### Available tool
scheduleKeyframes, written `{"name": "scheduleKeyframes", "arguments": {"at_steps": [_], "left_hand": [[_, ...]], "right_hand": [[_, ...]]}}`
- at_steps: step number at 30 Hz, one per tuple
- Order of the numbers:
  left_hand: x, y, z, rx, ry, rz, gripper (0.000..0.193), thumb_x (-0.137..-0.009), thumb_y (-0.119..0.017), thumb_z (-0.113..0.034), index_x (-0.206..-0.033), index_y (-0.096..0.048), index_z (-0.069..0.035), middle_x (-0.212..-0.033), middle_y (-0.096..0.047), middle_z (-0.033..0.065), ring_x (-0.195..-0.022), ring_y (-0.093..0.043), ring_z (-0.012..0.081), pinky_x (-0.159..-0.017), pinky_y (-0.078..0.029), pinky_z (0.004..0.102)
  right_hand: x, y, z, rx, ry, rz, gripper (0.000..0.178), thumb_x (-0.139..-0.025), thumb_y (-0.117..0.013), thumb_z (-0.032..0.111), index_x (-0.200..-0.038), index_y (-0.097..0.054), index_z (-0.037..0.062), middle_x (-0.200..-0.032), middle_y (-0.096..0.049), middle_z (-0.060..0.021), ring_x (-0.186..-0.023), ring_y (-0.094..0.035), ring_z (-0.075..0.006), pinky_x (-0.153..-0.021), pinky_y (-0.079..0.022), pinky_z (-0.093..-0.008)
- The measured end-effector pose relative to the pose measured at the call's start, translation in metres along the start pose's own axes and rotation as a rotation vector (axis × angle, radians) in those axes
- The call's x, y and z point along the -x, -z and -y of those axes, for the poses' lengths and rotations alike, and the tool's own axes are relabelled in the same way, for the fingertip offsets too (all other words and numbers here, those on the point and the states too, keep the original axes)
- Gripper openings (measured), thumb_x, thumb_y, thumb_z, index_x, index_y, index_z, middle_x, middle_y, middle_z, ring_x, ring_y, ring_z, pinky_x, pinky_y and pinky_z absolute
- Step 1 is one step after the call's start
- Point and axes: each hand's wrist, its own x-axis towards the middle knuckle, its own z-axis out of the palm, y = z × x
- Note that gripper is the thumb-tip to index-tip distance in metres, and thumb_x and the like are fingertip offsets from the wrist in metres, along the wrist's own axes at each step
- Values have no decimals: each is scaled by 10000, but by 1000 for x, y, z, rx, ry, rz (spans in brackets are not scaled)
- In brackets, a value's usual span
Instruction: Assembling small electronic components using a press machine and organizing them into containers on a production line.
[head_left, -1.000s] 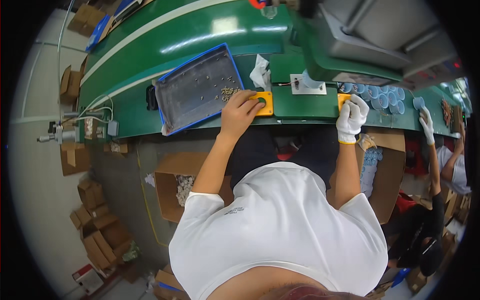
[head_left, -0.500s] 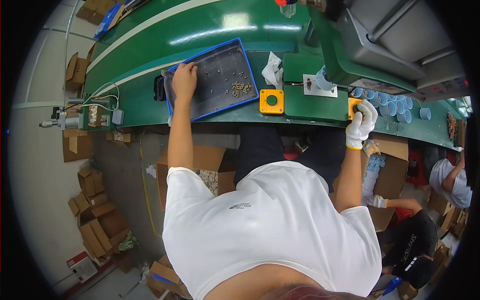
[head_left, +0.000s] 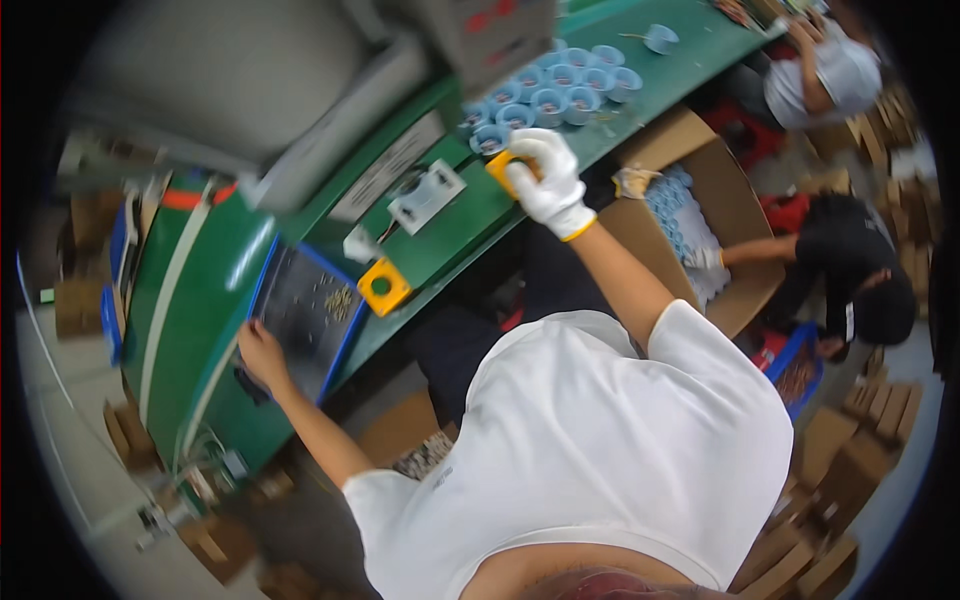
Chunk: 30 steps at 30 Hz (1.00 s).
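My bare left hand [head_left: 260, 352], its fingers curled together, is at the outer edge of a blue-rimmed tray [head_left: 343, 362]. Whether anything small is pinched in it, I cannot make out. Small brass-coloured pieces [head_left: 338, 303] lie in the tray. My right hand [head_left: 548, 185], in a white knitted glove, is closed around a yellow button box [head_left: 500, 172] at the bench edge. Between my hands a second yellow box [head_left: 384, 287] carries a green button. Under the machine head, a metal fixture plate [head_left: 428, 198] shows a blurred pale part on it.
Several light-blue cups [head_left: 550, 103] crowd the green bench [head_left: 640, 90] beyond my right hand; one cup [head_left: 660, 39] stands apart. The grey machine [head_left: 250, 90] overhangs the bench. A carton [head_left: 735, 180] of blue cups stands below, with a co-worker's gloved hand [head_left: 703, 258] reaching in.
The view has swung to the right, bringing more cups and the co-worker into sight. My left hand has drawn back from over the tray to its outer edge. My right hand stays on its button box.
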Motion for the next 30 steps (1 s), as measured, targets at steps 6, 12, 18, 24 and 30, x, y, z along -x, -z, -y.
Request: {"name": "scheduleKeyframes", "arguments": {"at_steps": [6,12,18,24,30], "left_hand": [[46,15,-201,619,-46,101,192,-1139,-583,-146,-1094,-623,37,-925,-631,173,-847,-601,284,-806,-518,417],[59,-10,-283,684,-149,18,162,-1104,-601,-126,-1072,-647,25,-974,-666,184,-899,-642,344,-837,-506,442],[58,-14,-286,654,-94,65,178,-1099,-634,-155,-1068,-663,18,-976,-661,185,-884,-642,357,-809,-498,458],[59,-12,-288,669,-67,90,192,-1102,-640,-164,-1065,-679,20,-958,-661,169,-847,-642,323,-790,-506,437],[61,-15,-287,683,-62,53,165,-1078,-660,-143,-1030,-678,14,-924,-652,178,-849,-630,351,-776,-499,461]], "right_hand": [[-26,-31,76,-315,-158,46,773,-741,-939,262,-1372,-636,-66,-1238,-746,-240,-1077,-760,-396,-956,-618,-449],[-45,-62,99,-282,-479,357,815,-701,-928,303,-1391,-612,6,-1149,-740,-233,-1052,-740,-433,-929,-613,-472],[-54,-64,101,-98,-328,300,528,-711,-963,261,-1075,-674,10,-1000,-716,-186,-991,-732,-393,-853,-600,-469],[-68,-62,92,-350,-251,184,505,-735,-925,223,-1140,-711,12,-980,-719,-181,-878,-735,-408,-783,-579,-477],[-76,-14,36,-252,-268,-29,505,-797,-818,141,-1279,-716,30,-1091,-795,-157,-968,-782,-240,-843,-629,-391]]}}
